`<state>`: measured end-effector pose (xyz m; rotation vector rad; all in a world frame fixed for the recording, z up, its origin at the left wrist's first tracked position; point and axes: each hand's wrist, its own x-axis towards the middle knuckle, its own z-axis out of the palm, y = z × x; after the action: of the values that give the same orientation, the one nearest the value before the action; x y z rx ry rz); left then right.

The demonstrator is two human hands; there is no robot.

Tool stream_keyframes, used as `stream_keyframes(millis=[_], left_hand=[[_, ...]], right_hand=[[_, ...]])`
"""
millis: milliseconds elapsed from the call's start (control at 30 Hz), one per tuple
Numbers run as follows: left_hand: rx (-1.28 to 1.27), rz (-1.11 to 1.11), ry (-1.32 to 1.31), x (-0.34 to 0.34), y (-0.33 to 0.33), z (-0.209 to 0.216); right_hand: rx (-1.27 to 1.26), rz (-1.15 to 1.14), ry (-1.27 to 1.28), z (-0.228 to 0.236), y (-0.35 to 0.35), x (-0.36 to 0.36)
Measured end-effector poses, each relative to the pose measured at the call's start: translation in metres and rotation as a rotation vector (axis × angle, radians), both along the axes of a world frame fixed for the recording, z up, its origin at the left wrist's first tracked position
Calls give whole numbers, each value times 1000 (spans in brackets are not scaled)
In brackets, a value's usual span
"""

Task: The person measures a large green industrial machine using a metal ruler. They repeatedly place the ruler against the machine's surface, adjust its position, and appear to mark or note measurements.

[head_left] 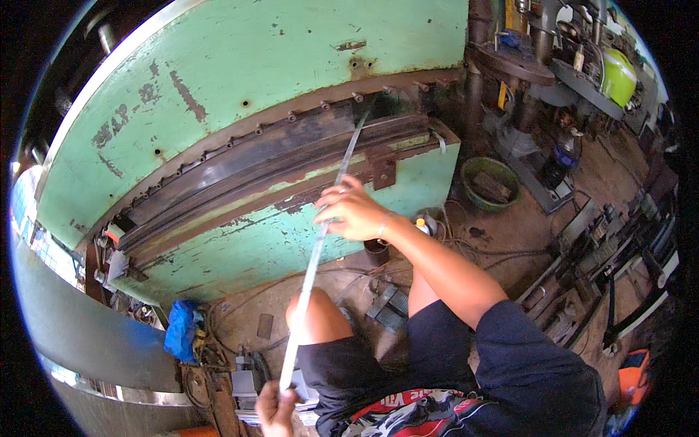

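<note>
A long, narrow metal strip (314,264) runs from near my body up to a large green press-brake-like machine (255,51). My left hand (277,411) is closed round the strip's near end, low in the view. Farther along, my right hand (353,211) grips the strip with curled fingers, its arm stretched forward. Beyond it, the far end lies in the dark gap between the machine's upper blade (240,156) and the lower bed (291,178). That end is in shadow, so I cannot tell what it touches.
A green basin (491,184) sits on the floor to the right, near a dark bottle (565,153). A foot pedal (388,307) lies between my legs, with cables about. Metal bars (582,255) are stacked at right. A blue bag (182,331) is at left.
</note>
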<state>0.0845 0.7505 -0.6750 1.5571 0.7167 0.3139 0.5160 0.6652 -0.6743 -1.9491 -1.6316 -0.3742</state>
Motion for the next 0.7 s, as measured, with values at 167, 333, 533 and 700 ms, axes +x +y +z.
stream_keyframes(millis=[167,333,533,700], left_hand=[[-475,-328,-247,101,-53,-47],[-227,-268,-351,198,-69,-89],[-32,-263,-368,296,-48,-106],[130,-189,-256,336,-18,-82]], right_hand=[[524,-466,327,-52,-57,4],[550,-188,1665,-64,-87,-47],[673,-245,1364,-87,-30,6],[709,-212,1450,-66,4,54]])
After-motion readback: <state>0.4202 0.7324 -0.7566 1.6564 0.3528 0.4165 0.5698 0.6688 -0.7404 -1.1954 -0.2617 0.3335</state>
